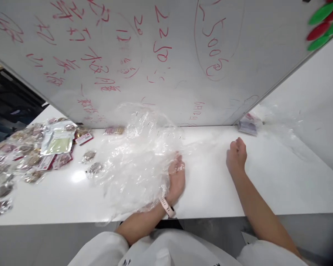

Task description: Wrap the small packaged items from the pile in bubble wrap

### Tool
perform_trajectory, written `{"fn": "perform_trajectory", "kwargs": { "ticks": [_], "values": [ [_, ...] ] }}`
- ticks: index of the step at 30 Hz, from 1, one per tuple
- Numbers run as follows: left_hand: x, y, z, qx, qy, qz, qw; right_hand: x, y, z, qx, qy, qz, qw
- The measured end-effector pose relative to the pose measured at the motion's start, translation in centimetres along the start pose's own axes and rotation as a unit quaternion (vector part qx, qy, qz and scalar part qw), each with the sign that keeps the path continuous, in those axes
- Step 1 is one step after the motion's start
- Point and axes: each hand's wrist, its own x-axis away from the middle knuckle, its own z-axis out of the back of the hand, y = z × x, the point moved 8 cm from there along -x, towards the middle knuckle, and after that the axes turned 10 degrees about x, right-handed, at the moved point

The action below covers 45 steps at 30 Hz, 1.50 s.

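Note:
A large heap of crumpled clear plastic bags [133,162] lies across the middle of the table. Against its right side rests my left hand [177,179], its fingers loosely bent and apart from the palm, with some film over the fingertips. A pale pink watch strap [168,207] circles that wrist. Farther right, my right hand [236,157] is held over the white table [208,184] with its fingers curled closed. Whatever may be inside those fingers is hidden. Nearest to it is a small purplish packet [247,127] at the foot of the whiteboard.
Many small packets [30,159] are piled at the left, with a larger pale green pouch [59,140] on top. Two small packets [92,162] lie beside the heap. A whiteboard [177,85] with red writing stands along the back edge. More clear film [285,125] lies by the right wall.

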Motion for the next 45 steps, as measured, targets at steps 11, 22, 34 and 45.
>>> {"fn": "perform_trajectory", "kwargs": {
  "ticks": [11,22,34,45],
  "values": [
    [17.9,4.6,2.1,-0.251,-0.618,0.043,0.743,16.3,-12.2,-2.7,-0.046,-0.166,0.132,0.976],
    [14.1,15.5,22.5,-0.368,-0.064,-0.297,0.879,26.6,-15.2,-10.8,0.348,-0.221,0.412,0.813],
    [8.8,10.8,23.4,-0.496,-0.076,-0.371,0.781,11.3,-0.4,4.3,0.438,-0.090,0.147,0.882],
    [12.2,16.1,34.0,-0.397,0.251,-0.260,0.843,26.0,-18.3,3.8,0.169,0.039,0.298,0.939]
  ]
}}
